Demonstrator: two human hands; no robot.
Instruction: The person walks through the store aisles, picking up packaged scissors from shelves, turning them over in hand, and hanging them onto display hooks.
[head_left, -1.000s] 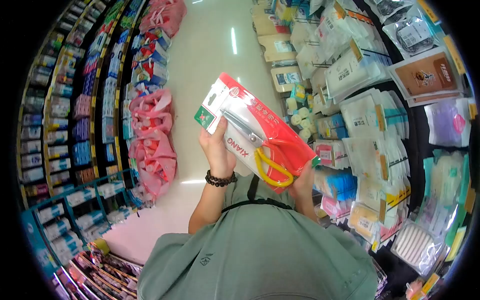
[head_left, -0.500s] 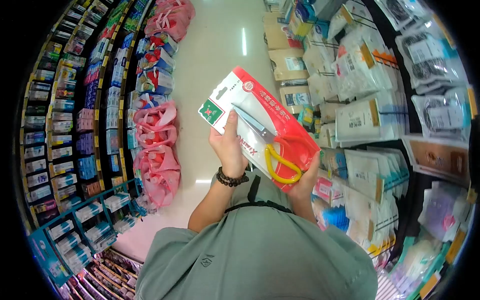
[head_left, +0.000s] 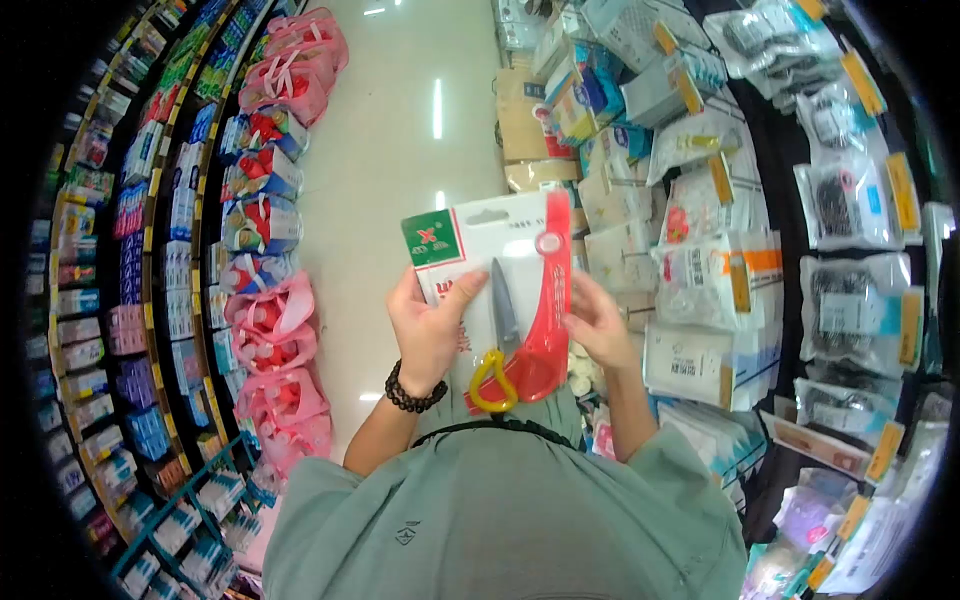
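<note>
A pair of scissors in a carded blister pack is held in front of my body, blades pointing away from me. Its handles are yellow and red, and the card is white and red with a green logo square. My left hand grips the card's left edge, thumb on the front and fingers hidden behind. A dark bead bracelet circles that wrist. At the right edge, my right hand has its thumb against the card and its other fingers curled, partly behind it.
Shelves of small boxes line the left side, with pink bags and gift packs along their front. On the right hang bagged goods on hooks with yellow price tags. A shiny pale floor runs between them.
The scissors pack has turned from leaning left to nearly upright and come slightly left. My right hand has moved up from the handle end to the card's right edge. The view has shifted.
</note>
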